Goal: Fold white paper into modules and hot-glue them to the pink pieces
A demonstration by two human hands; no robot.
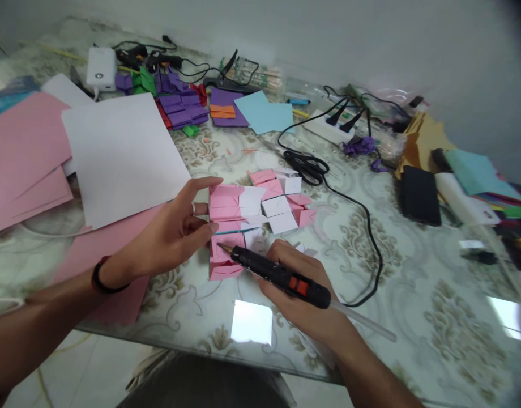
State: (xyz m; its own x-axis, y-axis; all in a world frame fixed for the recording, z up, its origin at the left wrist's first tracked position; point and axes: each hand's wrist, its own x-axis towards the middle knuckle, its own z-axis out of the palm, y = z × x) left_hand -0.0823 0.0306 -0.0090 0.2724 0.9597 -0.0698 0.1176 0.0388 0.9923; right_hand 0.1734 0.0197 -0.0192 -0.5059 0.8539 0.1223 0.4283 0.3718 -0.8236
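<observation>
My right hand (298,277) is wrapped around a black hot glue gun (277,272) with an orange-red part and a clear glue stick coming out of its back. Its nozzle tip rests over a pink folded paper piece (226,266) at the near left of a group. My left hand (179,226) steadies the pink folded paper (225,196) by its left side, index fingertip at the far edge and thumb at the near one. Joined to it are white folded pieces (280,214) and more pink ones, laid out as a checkered panel. Part of the panel is hidden behind my right hand.
Black scissors (305,167) and the gun's cord (368,226) lie beyond and to the right. White sheets (124,153) and pink sheets (26,153) cover the left. Purple folded papers (182,107), a power strip (331,127) and a black phone-like slab (419,195) stand farther back.
</observation>
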